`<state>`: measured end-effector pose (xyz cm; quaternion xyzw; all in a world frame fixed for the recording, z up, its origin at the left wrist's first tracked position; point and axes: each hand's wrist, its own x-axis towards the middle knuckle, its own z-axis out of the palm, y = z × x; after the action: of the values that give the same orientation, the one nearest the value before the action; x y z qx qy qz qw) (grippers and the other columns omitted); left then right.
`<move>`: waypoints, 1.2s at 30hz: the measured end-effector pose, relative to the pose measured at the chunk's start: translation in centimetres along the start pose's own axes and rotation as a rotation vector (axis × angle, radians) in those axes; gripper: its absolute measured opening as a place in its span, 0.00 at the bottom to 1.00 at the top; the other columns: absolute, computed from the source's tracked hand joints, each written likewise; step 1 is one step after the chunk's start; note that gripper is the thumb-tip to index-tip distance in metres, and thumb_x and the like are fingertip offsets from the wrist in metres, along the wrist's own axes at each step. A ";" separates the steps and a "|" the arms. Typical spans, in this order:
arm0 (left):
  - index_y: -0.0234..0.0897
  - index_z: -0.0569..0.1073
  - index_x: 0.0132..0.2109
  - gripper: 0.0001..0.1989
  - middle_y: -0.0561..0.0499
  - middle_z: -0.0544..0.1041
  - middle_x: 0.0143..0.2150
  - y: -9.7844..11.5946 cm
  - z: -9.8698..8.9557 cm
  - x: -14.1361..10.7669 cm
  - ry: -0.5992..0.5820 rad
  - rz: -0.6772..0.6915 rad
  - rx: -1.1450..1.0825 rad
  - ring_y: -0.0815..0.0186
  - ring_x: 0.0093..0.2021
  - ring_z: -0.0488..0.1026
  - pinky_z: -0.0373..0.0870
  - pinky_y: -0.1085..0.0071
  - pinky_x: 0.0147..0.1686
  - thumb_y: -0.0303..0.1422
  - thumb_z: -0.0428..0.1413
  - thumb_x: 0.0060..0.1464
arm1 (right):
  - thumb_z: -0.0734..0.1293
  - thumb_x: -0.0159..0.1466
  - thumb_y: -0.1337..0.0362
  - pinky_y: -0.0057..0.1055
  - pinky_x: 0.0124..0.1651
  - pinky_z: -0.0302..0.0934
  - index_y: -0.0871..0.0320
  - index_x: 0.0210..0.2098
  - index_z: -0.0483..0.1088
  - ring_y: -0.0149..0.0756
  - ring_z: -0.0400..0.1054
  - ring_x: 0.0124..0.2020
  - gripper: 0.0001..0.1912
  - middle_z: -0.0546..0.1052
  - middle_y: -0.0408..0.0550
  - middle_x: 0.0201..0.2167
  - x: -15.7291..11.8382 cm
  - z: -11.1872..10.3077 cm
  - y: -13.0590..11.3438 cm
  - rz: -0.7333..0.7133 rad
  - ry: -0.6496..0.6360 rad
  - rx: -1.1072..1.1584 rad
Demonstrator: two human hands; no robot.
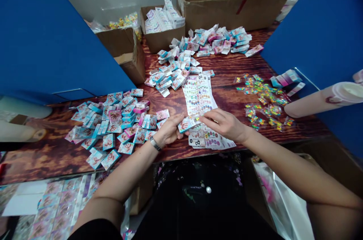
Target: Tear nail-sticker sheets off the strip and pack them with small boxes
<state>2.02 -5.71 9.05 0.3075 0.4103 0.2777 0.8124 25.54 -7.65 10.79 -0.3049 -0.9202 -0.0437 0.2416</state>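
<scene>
Between my hands is a small blue-and-white cardboard box (185, 124) with a hand picture on it. My left hand (170, 131), with a metal watch at the wrist, is closed around the box. The fingers of my right hand (222, 122) are pinched at the box's right end, on a small clear packet (197, 118) with yellow bits. How far the packet sits inside the box cannot be made out. Beneath both hands lie printed sticker sheets (200, 94) with rows of small round designs, partly hidden by the hands and box.
Many similar boxes (129, 117) are heaped at left; more boxes (218, 41) lie at the back. Small colourful packets (265, 100) are scattered at right beside a pale tube (323, 100). Cardboard cartons (238, 11) line the wall; one small carton (161, 39) holds printed sheets. Blue panels (56, 43) flank the table.
</scene>
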 end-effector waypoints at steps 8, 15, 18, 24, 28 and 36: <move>0.34 0.71 0.48 0.22 0.54 0.73 0.26 -0.2 0.0 0.0 -0.037 0.139 0.149 0.69 0.21 0.74 0.62 0.81 0.11 0.46 0.59 0.54 | 0.58 0.68 0.72 0.37 0.41 0.69 0.55 0.47 0.72 0.36 0.69 0.39 0.15 0.78 0.49 0.44 0.4 -0.3 -0.5 -0.068 -0.001 -0.125; 0.35 0.69 0.49 0.24 0.56 0.69 0.25 -0.4 0.4 0.1 -0.053 0.157 0.311 0.70 0.20 0.70 0.62 0.80 0.11 0.50 0.53 0.57 | 0.62 0.66 0.73 0.33 0.41 0.67 0.61 0.46 0.72 0.36 0.68 0.39 0.11 0.77 0.51 0.41 1.2 -0.5 -0.7 -0.211 0.069 -0.153; 0.37 0.66 0.48 0.22 0.56 0.68 0.29 -0.4 0.5 0.0 0.028 0.259 0.428 0.70 0.25 0.70 0.67 0.77 0.16 0.50 0.52 0.57 | 0.61 0.66 0.74 0.33 0.42 0.66 0.59 0.46 0.72 0.36 0.67 0.38 0.12 0.76 0.50 0.37 1.1 -0.2 -0.6 -0.165 0.051 -0.172; 0.34 0.67 0.53 0.23 0.43 0.73 0.47 -0.1 -0.2 -0.8 -0.022 0.680 1.206 0.57 0.48 0.71 0.71 0.57 0.47 0.41 0.59 0.55 | 0.60 0.67 0.72 0.33 0.35 0.62 0.55 0.41 0.73 0.35 0.65 0.33 0.11 0.75 0.46 0.32 0.3 0.5 -0.9 -0.070 -0.001 -0.214; 0.33 0.66 0.54 0.22 0.42 0.75 0.46 -0.5 -0.5 -0.9 0.005 0.734 1.443 0.56 0.46 0.73 0.70 0.58 0.46 0.35 0.60 0.55 | 0.59 0.67 0.72 0.33 0.33 0.60 0.55 0.38 0.73 0.34 0.64 0.30 0.12 0.75 0.45 0.29 0.5 0.5 -1.6 -0.084 -0.018 -0.211; 0.33 0.66 0.51 0.20 0.43 0.75 0.46 -0.2 0.7 -0.9 0.046 0.734 1.554 0.55 0.47 0.73 0.70 0.59 0.45 0.29 0.60 0.52 | 0.57 0.69 0.71 0.31 0.31 0.62 0.56 0.35 0.71 0.33 0.66 0.30 0.13 0.74 0.46 0.28 1.7 -0.4 -2.7 -0.042 -0.082 -0.121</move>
<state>2.18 -6.71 9.71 0.8841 0.3749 0.1695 0.2216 22.97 -9.04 12.10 -0.3012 -0.9312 -0.0917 0.1836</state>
